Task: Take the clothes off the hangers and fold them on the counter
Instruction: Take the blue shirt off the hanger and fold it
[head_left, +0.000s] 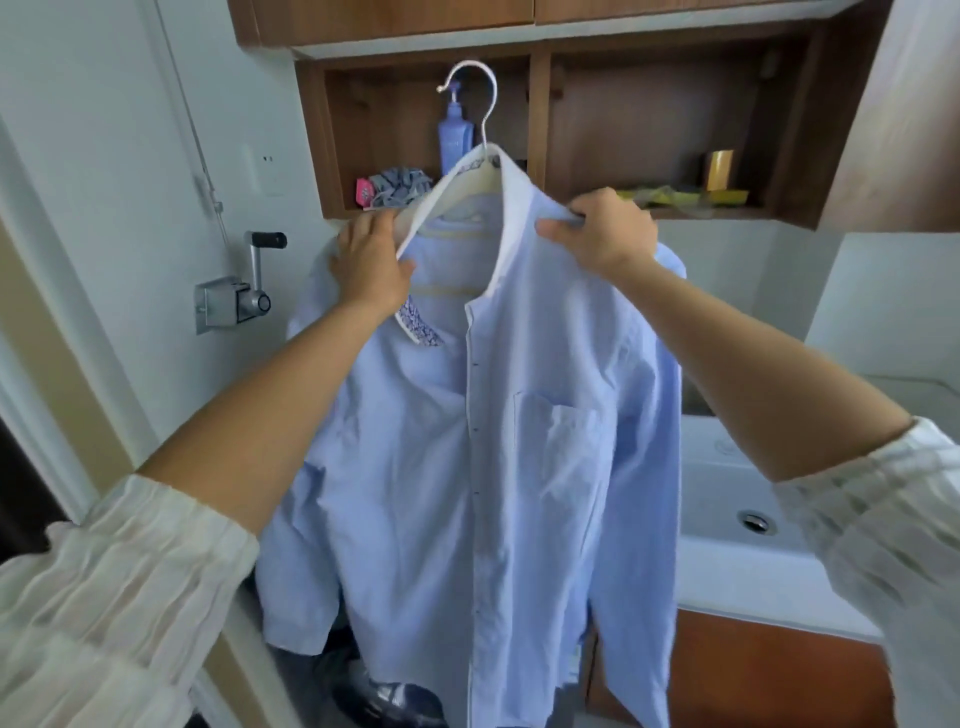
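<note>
In the head view you are holding the blue shirt (483, 441) up on its hanger (470, 150), left hand (371, 262) gripping the collar at nine o'clock, right hand (597, 234) pinching the shoulder at three. It is looking light, soft and limp, so you are best taking it by both shoulders, easing each off before carrying it to the counter (737, 540).

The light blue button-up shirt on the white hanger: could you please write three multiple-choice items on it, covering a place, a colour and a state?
1. Where is the chest pocket on the light blue button-up shirt?
A. right of the button placket
B. on a sleeve
C. at the hem

2. What colour is the pump bottle behind the hanger's metal hook?
A. red
B. blue
C. black

3. What does the right hand do?
A. hangs idle
B. presses the white sink
C. pinches the shirt's shoulder

Answers: 1 A, pocket beside the placket; 2 B, blue; 3 C, fingers curl round fabric.
</note>
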